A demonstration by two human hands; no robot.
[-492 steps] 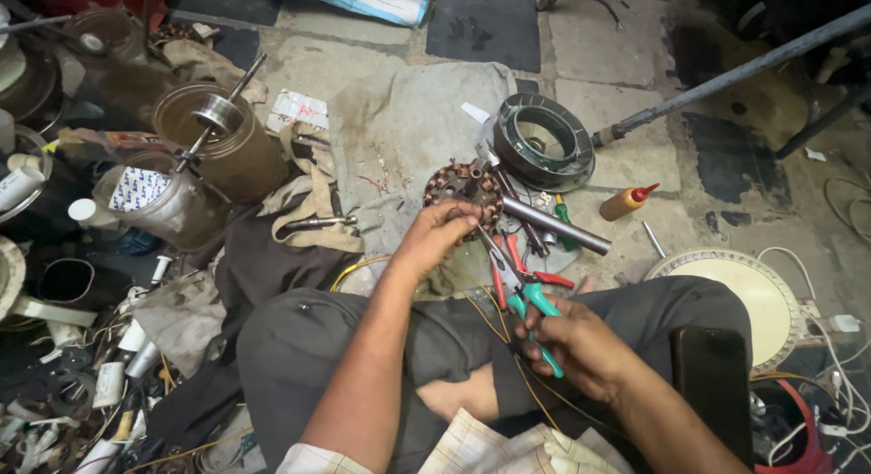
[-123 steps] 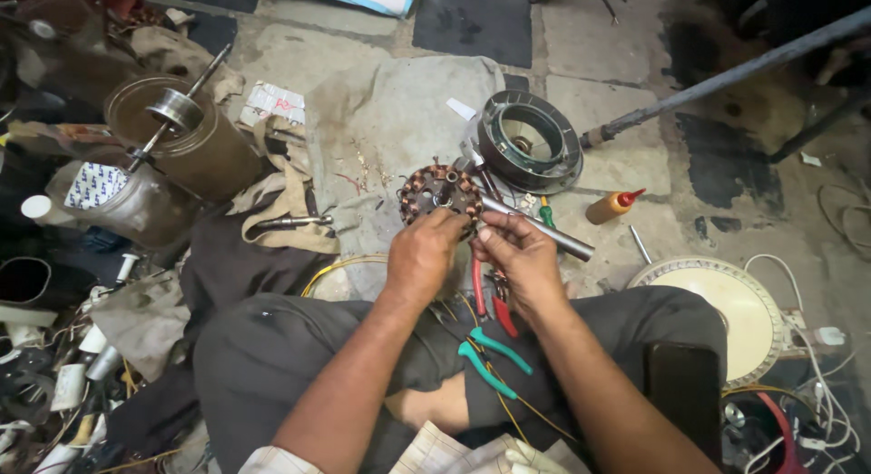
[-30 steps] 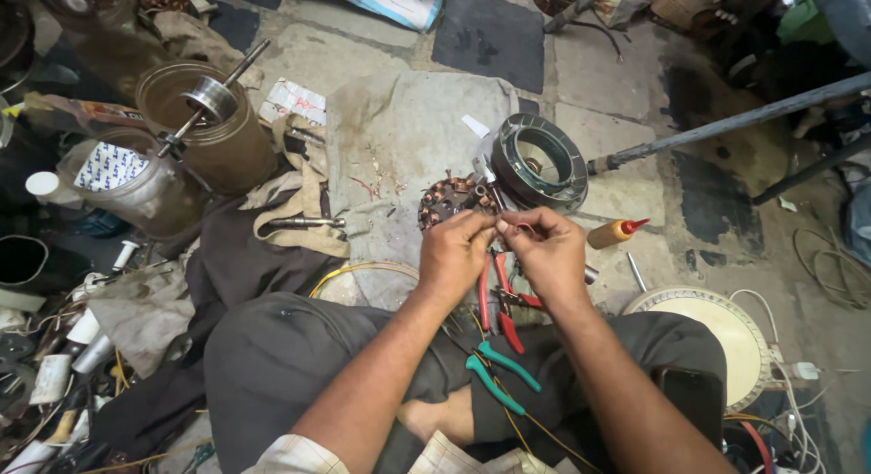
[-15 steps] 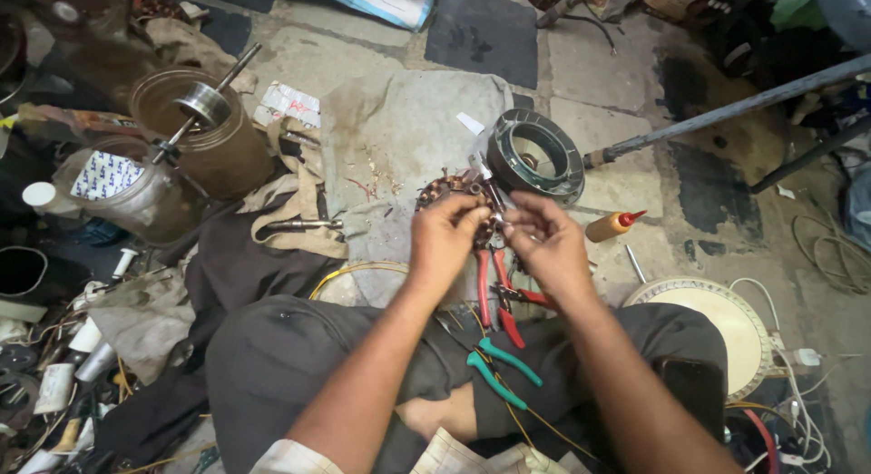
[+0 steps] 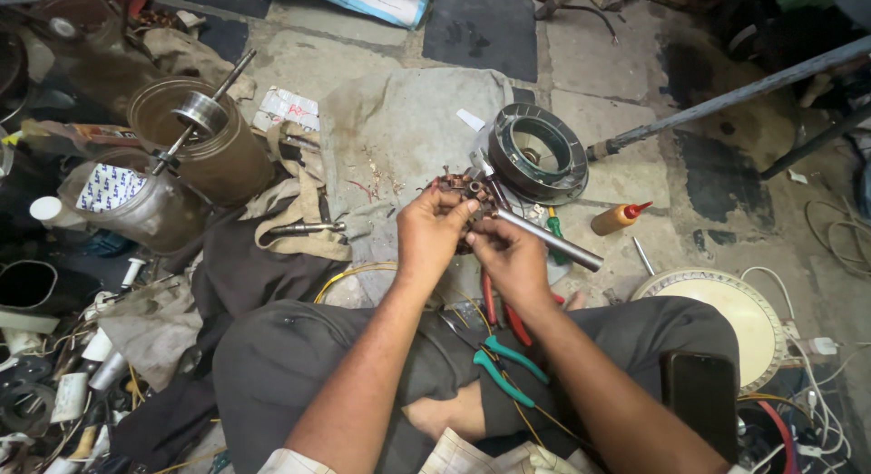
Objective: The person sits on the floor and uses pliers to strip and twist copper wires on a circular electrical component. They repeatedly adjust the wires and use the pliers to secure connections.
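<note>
Right now we are working the copper coils of the wound motor stator point(image 5: 464, 195), which sits on its steel shaft point(image 5: 547, 240) just beyond our knees, beside the round grey motor housing point(image 5: 537, 153); our left hand point(image 5: 432, 229) has its fingers curled onto the core's near edge, and our right hand point(image 5: 508, 254) has its fingertips pinched together at the windings. By our judgement any further handling wants small, careful finger moves, since open room is scant: the housing crowds the far side, red-handled pliers point(image 5: 504, 312) and green-handled pliers point(image 5: 504, 367) lie at our lap, and a small orange bottle point(image 5: 619, 218) stands to the right.

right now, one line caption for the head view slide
Both hands, left hand and right hand, hold a copper-wound motor stator.
</note>
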